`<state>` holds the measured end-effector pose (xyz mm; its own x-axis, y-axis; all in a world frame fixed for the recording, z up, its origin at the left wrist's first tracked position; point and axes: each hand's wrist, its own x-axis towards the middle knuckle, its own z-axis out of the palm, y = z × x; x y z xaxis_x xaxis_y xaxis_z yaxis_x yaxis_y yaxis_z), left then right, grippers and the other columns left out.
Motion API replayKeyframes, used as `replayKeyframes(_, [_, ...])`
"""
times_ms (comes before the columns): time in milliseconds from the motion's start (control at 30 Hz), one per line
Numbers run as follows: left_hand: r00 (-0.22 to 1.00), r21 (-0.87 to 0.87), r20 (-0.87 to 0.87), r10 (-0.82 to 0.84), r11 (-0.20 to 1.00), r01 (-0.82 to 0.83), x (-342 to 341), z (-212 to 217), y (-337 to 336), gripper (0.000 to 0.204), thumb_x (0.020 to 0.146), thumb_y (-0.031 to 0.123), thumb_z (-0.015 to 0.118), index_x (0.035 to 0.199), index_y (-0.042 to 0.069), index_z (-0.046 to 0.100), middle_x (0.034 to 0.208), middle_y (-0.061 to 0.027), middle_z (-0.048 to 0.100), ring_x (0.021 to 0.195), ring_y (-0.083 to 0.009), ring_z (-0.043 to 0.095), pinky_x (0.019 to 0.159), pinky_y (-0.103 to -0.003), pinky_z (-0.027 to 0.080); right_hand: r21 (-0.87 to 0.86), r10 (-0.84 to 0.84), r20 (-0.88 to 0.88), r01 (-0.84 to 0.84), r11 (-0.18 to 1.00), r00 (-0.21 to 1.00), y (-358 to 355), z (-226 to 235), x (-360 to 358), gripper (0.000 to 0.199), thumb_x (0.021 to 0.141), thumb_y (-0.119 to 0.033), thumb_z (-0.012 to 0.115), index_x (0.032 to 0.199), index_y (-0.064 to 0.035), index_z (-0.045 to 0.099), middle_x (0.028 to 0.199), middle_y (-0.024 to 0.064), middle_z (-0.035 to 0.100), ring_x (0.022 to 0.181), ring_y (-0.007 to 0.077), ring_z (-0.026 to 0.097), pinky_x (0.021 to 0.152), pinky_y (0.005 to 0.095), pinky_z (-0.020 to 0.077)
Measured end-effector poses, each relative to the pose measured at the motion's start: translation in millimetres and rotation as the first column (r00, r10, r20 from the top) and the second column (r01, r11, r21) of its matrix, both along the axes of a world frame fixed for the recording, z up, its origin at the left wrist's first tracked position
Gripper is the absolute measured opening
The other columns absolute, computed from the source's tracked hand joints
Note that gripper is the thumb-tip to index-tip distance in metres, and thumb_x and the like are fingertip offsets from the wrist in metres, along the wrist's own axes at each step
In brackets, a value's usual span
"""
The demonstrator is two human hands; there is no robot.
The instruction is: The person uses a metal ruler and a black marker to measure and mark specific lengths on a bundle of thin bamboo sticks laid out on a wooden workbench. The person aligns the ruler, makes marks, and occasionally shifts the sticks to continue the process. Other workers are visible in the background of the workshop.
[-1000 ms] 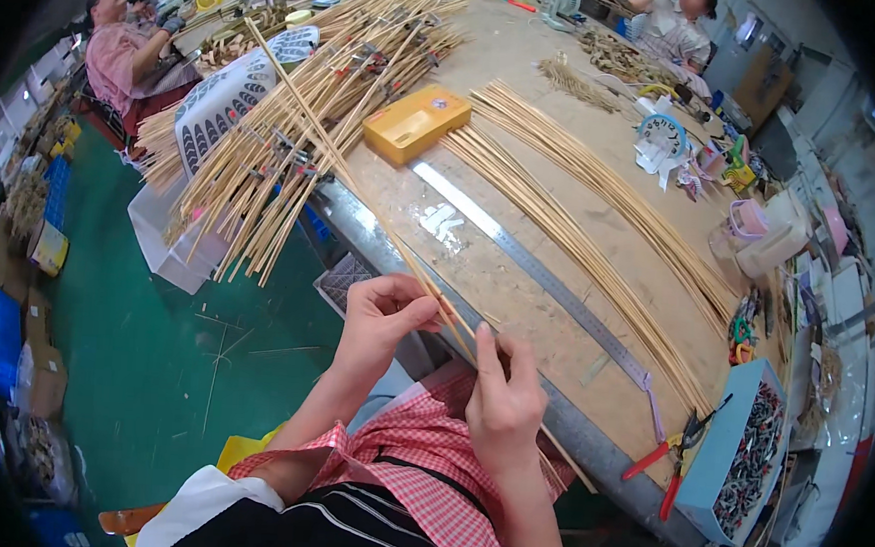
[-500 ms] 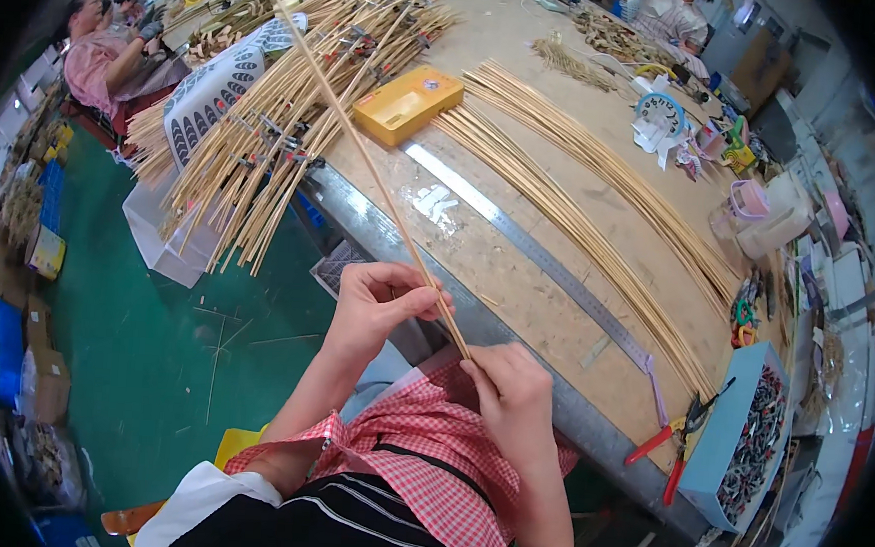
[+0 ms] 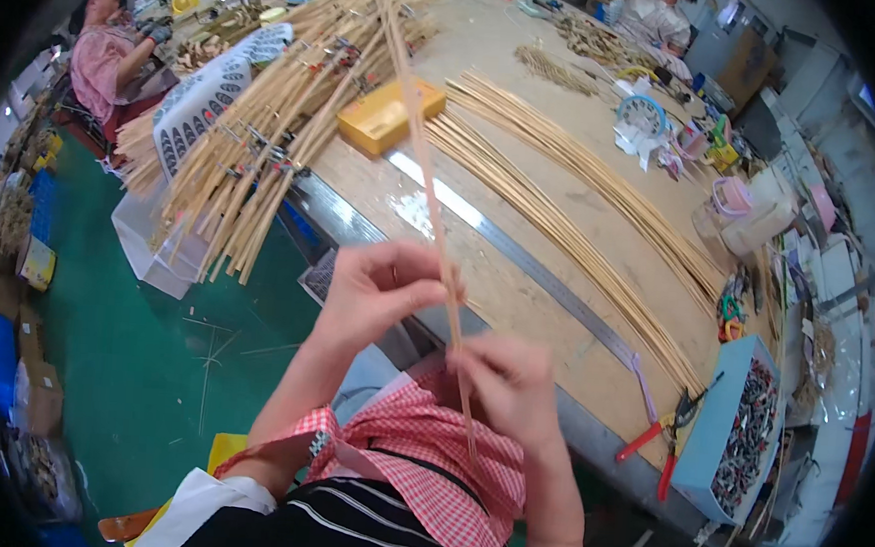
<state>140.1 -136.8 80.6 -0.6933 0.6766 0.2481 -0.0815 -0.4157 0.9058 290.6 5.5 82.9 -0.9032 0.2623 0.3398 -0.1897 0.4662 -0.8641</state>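
My left hand (image 3: 381, 288) pinches a long thin bamboo strip (image 3: 420, 152) that runs from my lap up past the top of the view. My right hand (image 3: 511, 383) grips the same strip lower down, just below the left hand, over the red checked cloth (image 3: 426, 453) on my lap. Both hands sit in front of the wooden table's near edge (image 3: 589, 423). The strip's lower end shows below my right hand.
On the table lie a long row of bamboo strips (image 3: 581, 212), a yellow box (image 3: 387, 118), a metal ruler (image 3: 518, 263), red-handled pliers (image 3: 663, 443) and a blue tray of clips (image 3: 738, 432). A clipped stick bundle (image 3: 265, 153) overhangs the left. Other people work at the far side.
The strip has swung from leaning left toward upright, and both hands have risen with it. My left hand has closed more tightly on it.
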Motion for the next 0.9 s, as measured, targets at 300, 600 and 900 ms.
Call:
replayKeyframes(300, [0.757, -0.141, -0.653, -0.025, 0.986, -0.089, 15, 47, 42, 0.014, 0.081, 0.002, 0.082, 0.095, 0.001, 0.079, 0.087, -0.0088, 0.078, 0.082, -0.0163, 0.076, 0.074, -0.028, 0.06, -0.157, -0.26, -0.402, 0.214, 0.964, 0.878, 36, 105, -24, 0.007, 0.093, 0.004, 0.071, 0.098, 0.0075, 0.074, 0.078, 0.009, 0.072, 0.059, 0.0083, 0.061, 0.053, 0.0212, 0.0466])
replayKeyframes(600, [0.627, -0.066, -0.779, -0.029, 0.997, -0.036, 11, 60, 52, 0.016, 0.08, 0.001, 0.081, 0.096, 0.003, 0.078, 0.086, -0.0094, 0.077, 0.078, -0.0208, 0.075, 0.071, -0.03, 0.058, 0.038, -0.28, -0.505, 0.345, 0.938, 0.817, 22, 113, -8, 0.011, 0.087, 0.008, 0.075, 0.098, 0.0078, 0.074, 0.082, 0.0105, 0.074, 0.06, 0.0089, 0.063, 0.054, 0.0203, 0.0484])
replayKeyframes(900, [0.696, -0.127, -0.713, -0.085, 0.992, -0.009, 15, 10, 59, 0.014, 0.083, 0.001, 0.078, 0.096, 0.002, 0.076, 0.086, -0.0088, 0.076, 0.08, -0.0203, 0.075, 0.071, -0.03, 0.058, 0.115, -0.269, -0.317, 0.319, 0.941, 0.909, 33, 74, 6, 0.01, 0.086, 0.007, 0.075, 0.096, 0.0068, 0.074, 0.082, 0.0119, 0.074, 0.07, 0.0142, 0.072, 0.062, 0.0238, 0.0562])
